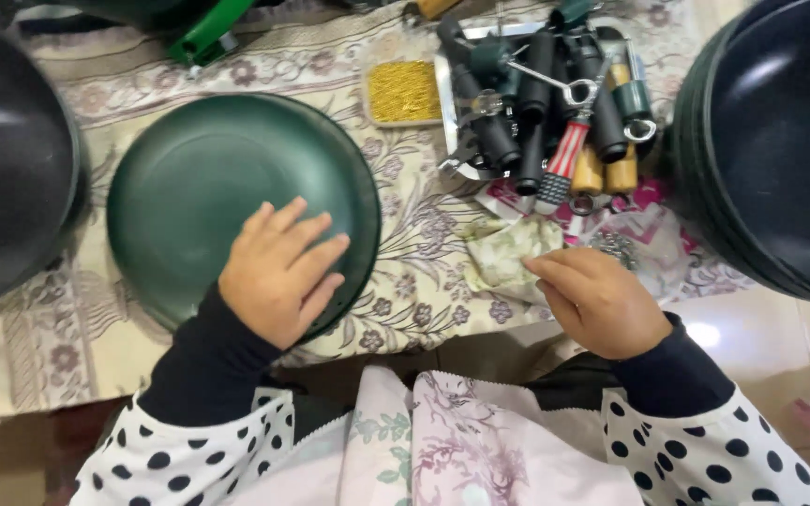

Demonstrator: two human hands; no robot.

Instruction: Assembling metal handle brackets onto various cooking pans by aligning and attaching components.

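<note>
I see my left hand point(277, 270) lying flat and open, fingers spread, palm down on the lower right part of a dark green pan point(236, 201) that sits upside down on the floral cloth point(405, 300); the hand presses on the pan's base and grips nothing; my right hand point(597, 300) is partly curled, fingertips pinched on the edge of a pale yellowish-green cloth point(508, 253) that lies crumpled just right of the green pan and just below a metal tray point(444, 94); I cannot tell how firmly it has hold of that cloth; the tray is heaped with black pan handles point(517, 122), a tool with a red-and-white striped grip point(560, 159), two wooden-coloured handles point(607, 173) and some metal rings and hooks; beside the tray, on its left, sits a small clear box of gold-coloured screws point(403, 91); a stack of dark pans point(780, 141) stands at the right edge, well apart from the green pan, and another dark pan point(7, 159) fills the left edge, just beside the green one; a green handle point(208, 33) lies at the top; both my sleeves are dark with white polka-dot cuffs; the cloth covers the tabletop under everything.
</note>
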